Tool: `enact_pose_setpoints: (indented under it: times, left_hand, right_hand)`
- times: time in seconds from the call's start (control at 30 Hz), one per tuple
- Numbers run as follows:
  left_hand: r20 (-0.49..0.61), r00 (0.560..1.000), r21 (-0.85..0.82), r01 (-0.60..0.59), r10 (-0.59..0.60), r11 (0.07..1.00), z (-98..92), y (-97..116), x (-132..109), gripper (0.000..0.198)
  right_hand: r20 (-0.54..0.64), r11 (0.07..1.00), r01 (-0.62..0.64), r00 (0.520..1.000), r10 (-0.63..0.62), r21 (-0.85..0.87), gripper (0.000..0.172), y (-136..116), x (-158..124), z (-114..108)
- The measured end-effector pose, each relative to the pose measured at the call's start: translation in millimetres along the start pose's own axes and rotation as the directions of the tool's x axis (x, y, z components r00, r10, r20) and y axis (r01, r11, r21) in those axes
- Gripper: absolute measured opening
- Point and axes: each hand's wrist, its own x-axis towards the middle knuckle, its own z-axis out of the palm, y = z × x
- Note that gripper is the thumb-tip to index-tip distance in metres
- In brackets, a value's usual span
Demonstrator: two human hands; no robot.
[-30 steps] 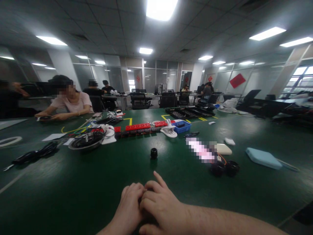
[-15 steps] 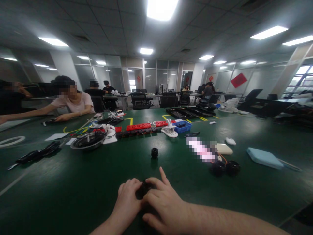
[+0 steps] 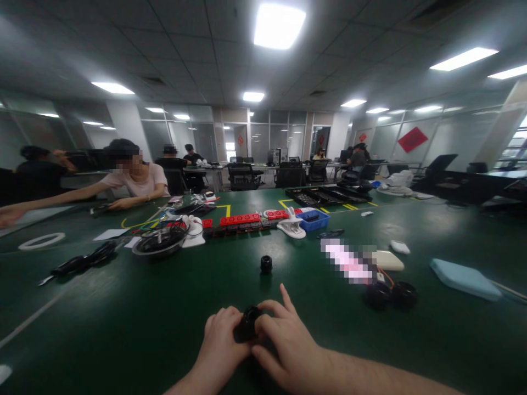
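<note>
A black cylindrical piece (image 3: 248, 322) with a round opening at its top is held between my two hands, low in the middle of the head view. My left hand (image 3: 222, 343) is closed around its left side. From the right, the bent fingers of my right hand (image 3: 288, 337) grip it, while one finger sticks out forward. Part of the piece is hidden behind my fingers. Beyond the hands, a small black ribbed cylinder (image 3: 266, 264) stands upright on the green table (image 3: 135, 312).
Across the table lie red blocks (image 3: 240, 219), a blue bin (image 3: 313, 220), a metal bowl (image 3: 158, 249) with cables, and black tool cases (image 3: 329, 196). To the right are a light-blue case (image 3: 465, 278) and two black round parts (image 3: 391, 295). A co-worker (image 3: 138, 178) sits far left.
The view has shifted, so the table's things appear slightly lower and to the right. The held piece shows more, its round opening now visible. Both hands stay on it.
</note>
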Motion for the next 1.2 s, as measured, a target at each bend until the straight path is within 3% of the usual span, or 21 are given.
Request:
enact_pose_setpoints:
  times: [0.37,0.53,0.63,0.87,1.2]
  left_hand:
    - [-0.027,1.000,0.002,-0.005,0.006,1.000,1.9,-2.0,-0.3,0.017]
    - [-0.029,0.999,-0.030,-0.030,0.029,0.999,3.0,-1.2,-1.4,0.019]
    - [-0.023,0.999,-0.027,-0.037,0.036,0.999,3.1,1.5,-3.2,0.019]
    - [-0.014,0.996,-0.023,-0.092,0.092,0.995,7.8,2.5,-10.2,0.019]
    - [0.033,0.994,-0.004,-0.099,0.100,0.995,6.9,1.8,-7.9,0.017]
  right_hand:
    - [-0.051,0.994,-0.101,0.994,0.099,-0.040,0.009,4.5,3.8,-1.2]
    - [-0.062,0.988,-0.138,0.989,0.133,-0.073,0.028,7.1,5.8,-3.0]
    - [-0.043,0.983,-0.157,0.987,0.154,-0.093,0.034,7.3,5.8,-3.7]
    - [0.006,0.991,-0.120,0.993,0.121,-0.061,0.026,4.1,5.4,-3.9]
    - [0.040,0.989,-0.139,0.989,0.141,-0.049,0.038,0.8,6.5,-5.9]
